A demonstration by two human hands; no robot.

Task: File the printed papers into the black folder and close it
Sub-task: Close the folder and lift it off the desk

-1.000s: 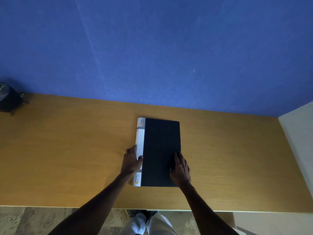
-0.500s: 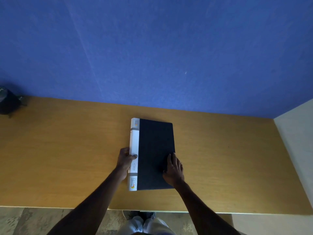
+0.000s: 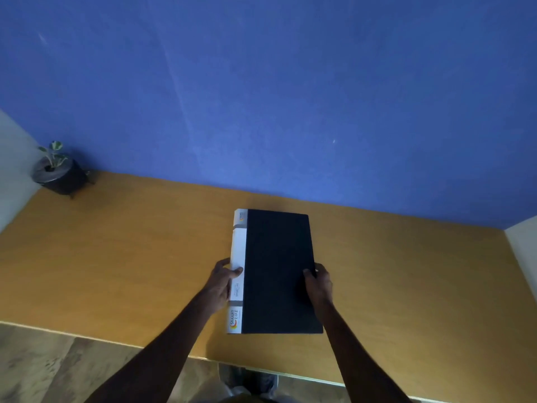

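The black folder lies closed on the wooden desk, its white labelled spine on the left. My left hand grips the spine edge, thumb on top of the white strip. My right hand holds the folder's right edge, thumb on the black cover and fingers wrapped around the side. No printed papers are visible; anything inside the folder is hidden.
A small potted plant in a dark pot stands at the desk's far left corner. A blue wall backs the desk. The desk's front edge runs near me, with floor and my feet below.
My right hand slid from flat on the cover to gripping the folder's right edge. My left hand closed on the spine. The view panned left, revealing the plant.
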